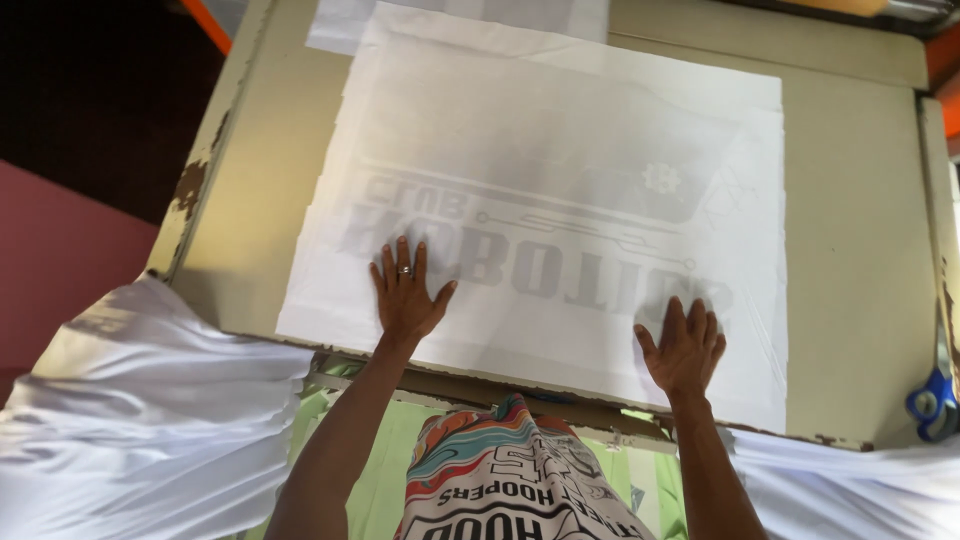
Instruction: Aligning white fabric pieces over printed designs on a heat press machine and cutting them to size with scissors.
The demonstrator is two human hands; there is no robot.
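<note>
2 flat hands, L [405, 295] & R [683, 347], on 1 white sheet [560, 150]; 1 table [860, 250].

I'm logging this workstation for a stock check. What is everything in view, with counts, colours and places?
sheet: one, white and see-through with a grey mirrored print showing through, flat on the table centre.
table: one, beige with chipped paint, under the sheet.
white cloth: hanging off the table's near edge, left and right.
scissors: one pair, blue handles, right edge.
ring: one, silver, on the left hand.
left hand: flat on the sheet, fingers spread.
right hand: flat on the sheet's near right part.
</note>
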